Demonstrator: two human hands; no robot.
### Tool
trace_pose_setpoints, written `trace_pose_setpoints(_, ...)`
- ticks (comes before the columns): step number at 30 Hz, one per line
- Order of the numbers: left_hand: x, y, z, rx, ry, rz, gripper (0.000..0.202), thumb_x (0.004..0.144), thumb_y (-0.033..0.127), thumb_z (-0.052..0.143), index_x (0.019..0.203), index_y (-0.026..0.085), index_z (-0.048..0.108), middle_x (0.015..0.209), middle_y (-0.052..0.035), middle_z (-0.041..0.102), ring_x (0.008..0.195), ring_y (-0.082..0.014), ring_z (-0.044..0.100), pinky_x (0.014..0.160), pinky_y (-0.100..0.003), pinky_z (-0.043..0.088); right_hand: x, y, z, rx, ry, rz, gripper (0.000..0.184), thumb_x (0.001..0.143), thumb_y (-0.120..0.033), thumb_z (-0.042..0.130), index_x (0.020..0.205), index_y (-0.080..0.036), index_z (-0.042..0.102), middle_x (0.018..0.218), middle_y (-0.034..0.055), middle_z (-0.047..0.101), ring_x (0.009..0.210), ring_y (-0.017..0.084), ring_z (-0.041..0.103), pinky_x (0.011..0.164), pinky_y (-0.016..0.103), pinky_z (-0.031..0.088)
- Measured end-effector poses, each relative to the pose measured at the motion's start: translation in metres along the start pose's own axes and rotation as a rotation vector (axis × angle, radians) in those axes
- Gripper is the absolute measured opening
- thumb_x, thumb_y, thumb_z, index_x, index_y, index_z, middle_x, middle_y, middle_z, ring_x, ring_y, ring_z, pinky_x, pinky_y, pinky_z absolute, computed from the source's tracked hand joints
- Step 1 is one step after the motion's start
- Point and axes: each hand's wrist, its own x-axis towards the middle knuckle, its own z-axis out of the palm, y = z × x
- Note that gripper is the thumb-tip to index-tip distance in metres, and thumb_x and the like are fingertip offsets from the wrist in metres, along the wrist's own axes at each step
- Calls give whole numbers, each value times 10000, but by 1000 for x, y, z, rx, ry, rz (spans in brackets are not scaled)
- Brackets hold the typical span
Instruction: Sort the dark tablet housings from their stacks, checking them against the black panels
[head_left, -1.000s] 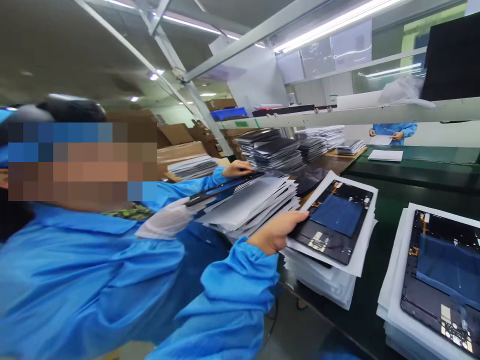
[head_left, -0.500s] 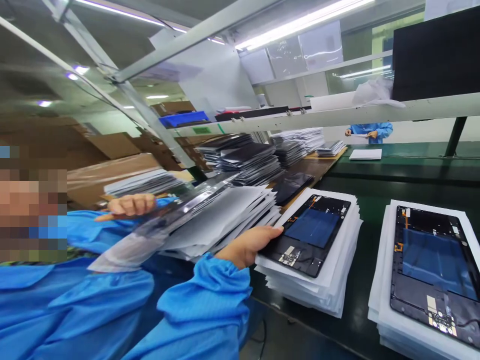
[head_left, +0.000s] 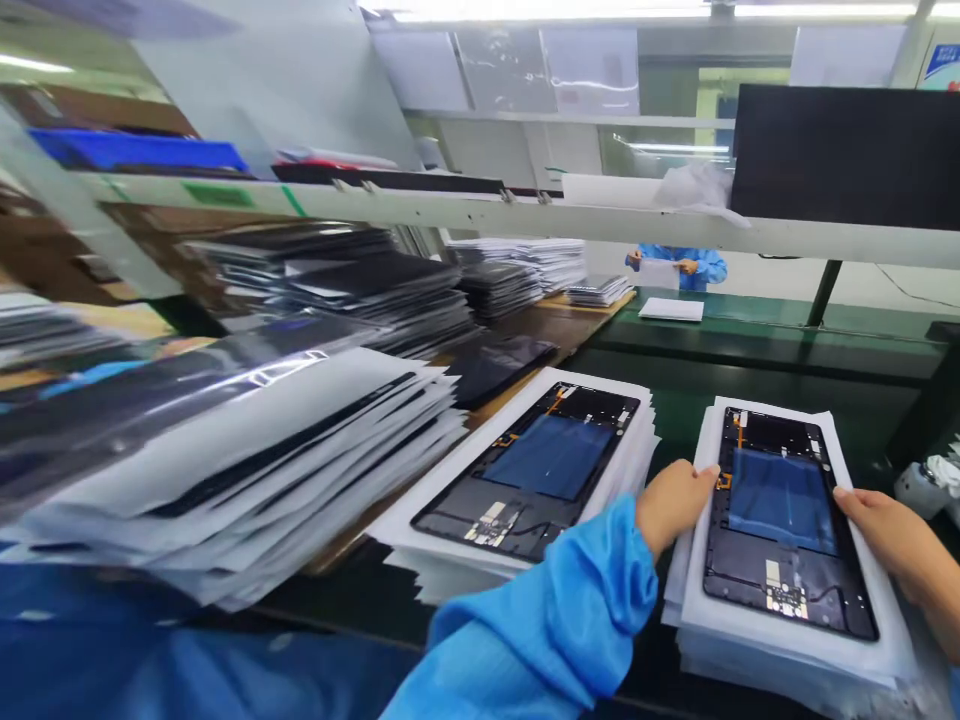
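Since half a second ago the view has swung to the right: the co-worker's face and the hand lifting a wrapped panel have gone from sight, and both of the person's own hands have come onto the right-hand stack.

Now the left hand [head_left: 670,503], in a blue sleeve [head_left: 555,620], rests at the left edge of the right stack of white sheets [head_left: 787,650], its fingertips touching the left rim of the black tablet panel [head_left: 784,520] that lies on top. The right hand [head_left: 896,540] lies at the opposite edge, fingertips on the panel's right rim. So the panel sits flat between the two sets of fingers, component side up, with a blue film patch in its middle. The fingers of both hands are held loosely together and pressed against the edges; neither hand closes round the panel, and I cannot tell whether it is lifted at all.

Just beyond the left fingers, to their left, stands a second white stack [head_left: 517,560] topped by a like panel [head_left: 529,470]. Further left, well apart from the fingers, slumps a large fanned pile of bagged sheets [head_left: 247,470]. Past the fingertips runs the green bench [head_left: 750,360], and far beyond it a person in blue [head_left: 686,268] holds a white sheet. Above hangs a dark monitor [head_left: 844,155].
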Motion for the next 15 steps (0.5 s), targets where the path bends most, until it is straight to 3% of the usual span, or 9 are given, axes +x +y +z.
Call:
trace_pose_setpoints(3,12,4,16,27,43,28,390,860,339,265,809,112,578,875,-141,635,818,-227,593,658,-291,393,-4,-5,5,-229,155,-91,299,832,-355,399,843,-149,616,859,138,617,873,328,553,820,432,367)
trace_pose_setpoints(9,-4,11,7,105,125,95,391,874,342,234,856,120,555,828,-182,621,812,-282,589,653,-349,365,-24,-15,12,-449,280,-254,307,875,-316,322,917,-148,576,662,114,568,645,301,551,645,421,378)
trace_pose_setpoints(12,-16,18,2,7,208,89,343,875,353,244,816,156,518,792,-139,614,772,-249,581,636,-328,353,-36,-20,6,-432,343,-269,359,900,-381,240,968,-194,539,757,100,584,659,278,545,606,381,372)
trace_pose_setpoints(15,-21,23,5,-318,334,-8,325,865,388,270,682,191,452,720,-77,576,684,-190,544,591,-292,350,-53,-29,3,-172,453,-198,354,883,-490,266,925,-265,535,834,21,601,701,203,551,611,303,380)
